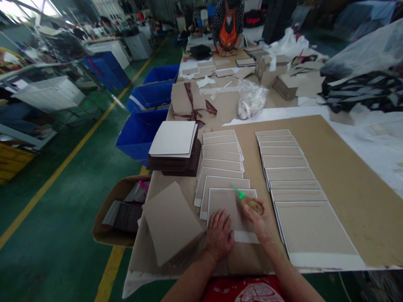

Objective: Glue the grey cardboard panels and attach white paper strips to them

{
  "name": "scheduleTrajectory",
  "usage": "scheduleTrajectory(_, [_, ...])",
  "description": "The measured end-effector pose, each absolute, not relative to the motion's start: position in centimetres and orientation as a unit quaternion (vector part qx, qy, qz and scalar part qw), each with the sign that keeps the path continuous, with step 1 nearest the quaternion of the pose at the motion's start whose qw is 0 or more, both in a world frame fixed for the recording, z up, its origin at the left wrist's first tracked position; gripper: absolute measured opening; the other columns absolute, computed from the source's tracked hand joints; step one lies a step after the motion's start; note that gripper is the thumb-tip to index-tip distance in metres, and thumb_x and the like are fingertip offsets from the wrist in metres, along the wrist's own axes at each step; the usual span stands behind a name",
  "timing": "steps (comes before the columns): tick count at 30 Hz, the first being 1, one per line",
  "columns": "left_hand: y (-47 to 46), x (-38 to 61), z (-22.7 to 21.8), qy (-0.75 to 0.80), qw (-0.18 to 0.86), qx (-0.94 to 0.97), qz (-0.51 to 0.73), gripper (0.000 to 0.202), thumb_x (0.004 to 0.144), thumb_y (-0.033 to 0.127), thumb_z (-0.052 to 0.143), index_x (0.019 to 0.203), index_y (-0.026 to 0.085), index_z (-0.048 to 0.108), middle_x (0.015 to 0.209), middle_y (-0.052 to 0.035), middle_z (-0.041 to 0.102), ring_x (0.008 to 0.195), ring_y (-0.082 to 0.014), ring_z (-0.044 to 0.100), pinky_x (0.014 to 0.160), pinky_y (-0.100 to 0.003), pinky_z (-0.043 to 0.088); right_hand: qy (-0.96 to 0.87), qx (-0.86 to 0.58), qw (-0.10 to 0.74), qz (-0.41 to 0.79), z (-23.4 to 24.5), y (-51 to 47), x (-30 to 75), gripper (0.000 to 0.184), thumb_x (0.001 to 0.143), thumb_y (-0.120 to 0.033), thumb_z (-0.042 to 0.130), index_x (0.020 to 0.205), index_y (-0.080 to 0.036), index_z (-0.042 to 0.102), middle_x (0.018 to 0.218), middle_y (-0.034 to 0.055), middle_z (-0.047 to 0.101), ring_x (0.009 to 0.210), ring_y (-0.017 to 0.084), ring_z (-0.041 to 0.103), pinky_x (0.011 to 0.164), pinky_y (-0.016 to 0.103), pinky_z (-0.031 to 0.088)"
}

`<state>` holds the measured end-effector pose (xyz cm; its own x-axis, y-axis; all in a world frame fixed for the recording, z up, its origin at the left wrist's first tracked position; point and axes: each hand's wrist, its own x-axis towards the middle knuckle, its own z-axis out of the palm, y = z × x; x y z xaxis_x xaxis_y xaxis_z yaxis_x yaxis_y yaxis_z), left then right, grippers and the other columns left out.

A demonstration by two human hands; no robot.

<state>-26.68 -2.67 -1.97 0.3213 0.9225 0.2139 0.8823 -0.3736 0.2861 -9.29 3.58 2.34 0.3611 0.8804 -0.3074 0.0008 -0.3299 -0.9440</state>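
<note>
My right hand (262, 221) is closed round a small glue bottle (252, 205) with a green nozzle, tilted over the nearest board of a fanned row. That grey-brown board (225, 205) has white edges and a faint line near its top. My left hand (219, 235) lies flat on its lower left part, fingers spread. Beyond it, more overlapping boards (222, 163) run up the table. To the right is a second fanned row of similar boards (315, 226), also with faint lines near their tops. A stack of plain grey boards (173, 222) sits left of my left hand.
White cards (172, 138) top a dark brown stack (176, 167) at the table's left edge. Behind are a ribbon-tied board bundle (185, 100) and a clear plastic bag (251, 98). Blue bins (138, 134) and a carton (122, 209) flank the table. Another person (228, 29) works opposite.
</note>
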Motion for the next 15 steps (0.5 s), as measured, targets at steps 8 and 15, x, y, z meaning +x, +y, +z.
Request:
scheduleTrajectory(8, [-2.8,-26.9,-2.0,0.554,0.054,0.814,0.166,0.057,0.082,0.028,0.057,0.138,0.019,0.052,0.147,-0.0120,0.049,0.139,-0.0308,0.040,0.115,-0.054,0.036,-0.390,-0.767,0.413,0.299,2.2,5.4,-5.5,0.064,0.067,-0.060,0.073,0.110,-0.015,0.063,0.096,0.0113,0.069,0.083,0.027,0.063,0.077,0.041,0.050])
scheduleTrajectory(15, [-2.7,-26.7,-2.1,0.558,0.055,0.810,0.170,0.056,0.081,0.028,0.057,0.137,0.020,0.052,0.145,-0.0124,0.051,0.138,-0.0312,0.042,0.114,-0.055,0.038,-0.467,-0.714,0.396,0.339,2.1,6.6,-8.5,0.050,0.074,-0.053,0.067,0.108,-0.017,0.061,0.095,0.0098,0.067,0.084,0.026,0.063,0.078,0.042,0.051])
